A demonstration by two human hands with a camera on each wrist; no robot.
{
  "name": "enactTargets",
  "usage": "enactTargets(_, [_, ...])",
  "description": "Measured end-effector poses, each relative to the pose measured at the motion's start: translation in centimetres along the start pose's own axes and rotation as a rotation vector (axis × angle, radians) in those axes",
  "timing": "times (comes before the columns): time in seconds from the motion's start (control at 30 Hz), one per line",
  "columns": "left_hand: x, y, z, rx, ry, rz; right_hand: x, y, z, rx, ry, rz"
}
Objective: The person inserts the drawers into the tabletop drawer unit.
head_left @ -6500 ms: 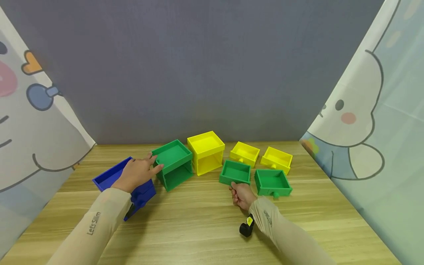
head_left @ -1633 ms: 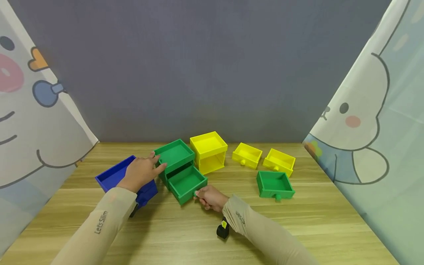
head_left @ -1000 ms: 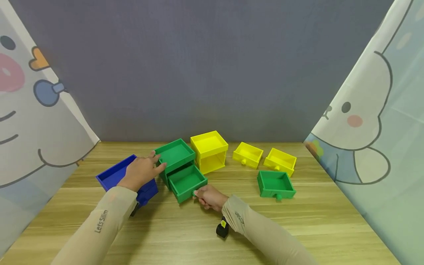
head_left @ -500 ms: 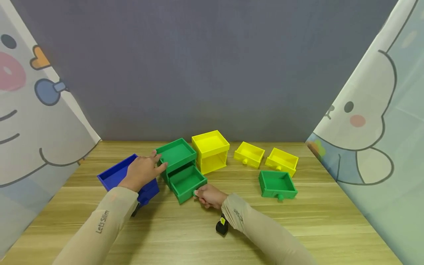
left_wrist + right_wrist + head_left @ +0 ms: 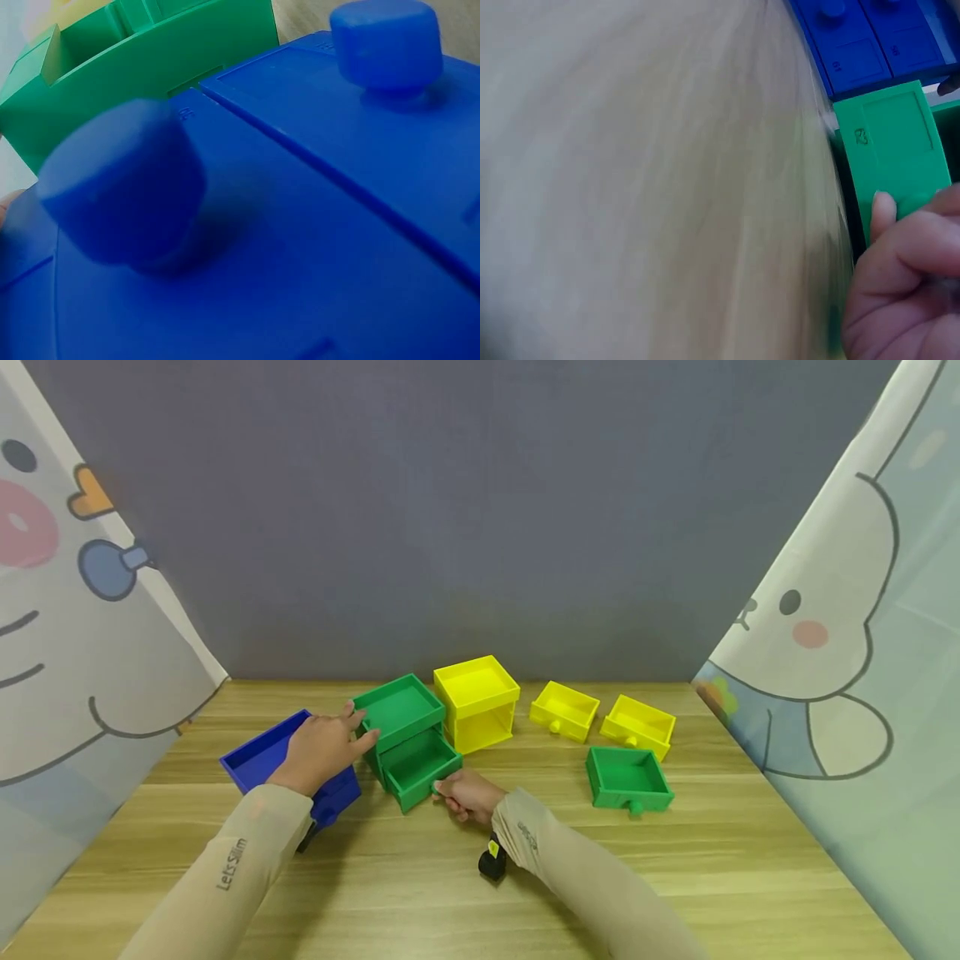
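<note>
A green drawer (image 5: 423,777) sits partly inside the lower opening of the green cabinet (image 5: 399,708). My right hand (image 5: 468,795) pinches the knob on its front; in the right wrist view a fingertip lies beside the knob on the drawer front (image 5: 889,142). My left hand (image 5: 321,752) reaches over the blue cabinet (image 5: 264,756), its fingers spread at the left rim of the green cabinet. In the left wrist view two blue knobs (image 5: 127,184) stand out from the blue cabinet's drawer fronts, with the green cabinet (image 5: 165,64) close behind.
A yellow cabinet (image 5: 477,689) with an open front stands right of the green one. Farther right on the wooden table (image 5: 420,902) lie two loose yellow drawers (image 5: 564,710) and a loose green drawer (image 5: 628,777). A grey backdrop (image 5: 480,527) rises behind.
My right hand has carried the green drawer left from the other loose drawers into the green cabinet, and has just pushed it slightly deeper. My left hand has stayed at the cabinet's rim.
</note>
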State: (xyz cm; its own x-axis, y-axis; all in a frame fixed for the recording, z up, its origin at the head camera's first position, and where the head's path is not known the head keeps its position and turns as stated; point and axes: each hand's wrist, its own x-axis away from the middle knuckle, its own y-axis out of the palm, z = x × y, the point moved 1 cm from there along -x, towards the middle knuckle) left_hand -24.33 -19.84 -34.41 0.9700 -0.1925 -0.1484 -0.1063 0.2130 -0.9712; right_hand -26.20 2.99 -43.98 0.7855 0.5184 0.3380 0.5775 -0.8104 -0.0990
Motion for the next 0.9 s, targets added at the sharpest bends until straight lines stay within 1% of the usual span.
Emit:
enactTargets(0.1, [0.0,-0.1,0.0,0.007,0.008,0.005,-0.1,0.2,0.1,-0.054,0.033,0.025])
enactTargets(0.2, [0.0,-0.1,0.0,0.01,0.019,0.013,0.0,0.4,0.3,-0.1,0.071,0.072])
enactTargets(0.33, [0.0,0.0,0.0,0.008,0.023,0.024,0.2,0.6,0.6,-0.159,0.083,0.138])
enactTargets(0.47, [0.1,0.1,-0.1,0.013,0.027,0.035,0.3,0.9,0.7,-0.215,0.084,0.181])
enactTargets(0.6, [0.1,0.2,0.0,0.019,0.034,0.043,0.5,1.1,0.7,-0.236,0.089,0.222])
enactTargets(0.9, [0.0,0.2,-0.2,-0.001,0.047,0.057,0.7,1.8,0.1,-0.232,0.044,0.27])
